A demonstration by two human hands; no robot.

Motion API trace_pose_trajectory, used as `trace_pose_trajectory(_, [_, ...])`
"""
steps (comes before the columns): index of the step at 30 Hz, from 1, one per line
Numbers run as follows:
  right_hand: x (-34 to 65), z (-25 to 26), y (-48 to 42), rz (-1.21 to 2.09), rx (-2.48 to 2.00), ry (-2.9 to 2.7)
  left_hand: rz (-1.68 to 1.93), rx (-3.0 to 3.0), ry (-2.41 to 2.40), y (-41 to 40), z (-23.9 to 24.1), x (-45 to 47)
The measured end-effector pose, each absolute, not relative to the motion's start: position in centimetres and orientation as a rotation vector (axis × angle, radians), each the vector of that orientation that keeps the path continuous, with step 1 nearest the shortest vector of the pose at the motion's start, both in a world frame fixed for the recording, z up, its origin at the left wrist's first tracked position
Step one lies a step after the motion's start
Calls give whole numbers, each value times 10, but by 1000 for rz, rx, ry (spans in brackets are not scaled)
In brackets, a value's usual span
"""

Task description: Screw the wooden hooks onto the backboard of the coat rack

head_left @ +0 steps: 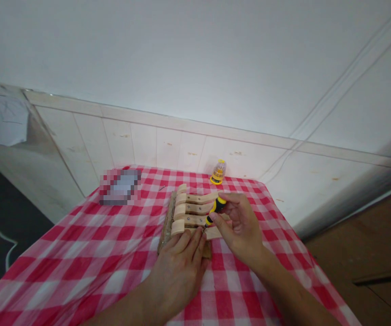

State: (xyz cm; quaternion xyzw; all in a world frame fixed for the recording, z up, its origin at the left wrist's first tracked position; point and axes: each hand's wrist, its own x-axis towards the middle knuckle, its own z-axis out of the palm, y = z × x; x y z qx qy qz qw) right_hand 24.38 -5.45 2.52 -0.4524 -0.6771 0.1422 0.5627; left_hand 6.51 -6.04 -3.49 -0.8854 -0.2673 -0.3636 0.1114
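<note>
A pale wooden rack with several curved slats lies on a table covered by a red-and-white checked cloth. My left hand rests flat on the rack's near end, fingers stretched out and pressing it down. My right hand is closed round a small black-and-yellow screwdriver, whose tip points down at the near slats.
A yellow bit holder with a clear cap stands at the table's far edge by the tiled wall. A blurred flat object lies at the far left of the cloth. Brown floor shows to the right of the table.
</note>
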Motion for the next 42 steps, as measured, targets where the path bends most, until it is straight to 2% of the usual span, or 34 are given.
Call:
trace_pose_trajectory(10, [247, 28, -57, 314, -1057, -1763, -1102, -2587, -784, -61, -33, 66])
trace_pose_trajectory(26, [244, 25, -55, 407, -1073, -1601, -1100, -2553, -772, -61, -31, 67])
trace_pose_trajectory(38, [237, 34, -58, 170, -1059, -1748, -1106, -2573, -781, -61, -32, 66])
trace_pose_trajectory(42, [240, 33, -59, 218, -1083, -1768, -1101, -2570, -777, -61, -32, 66])
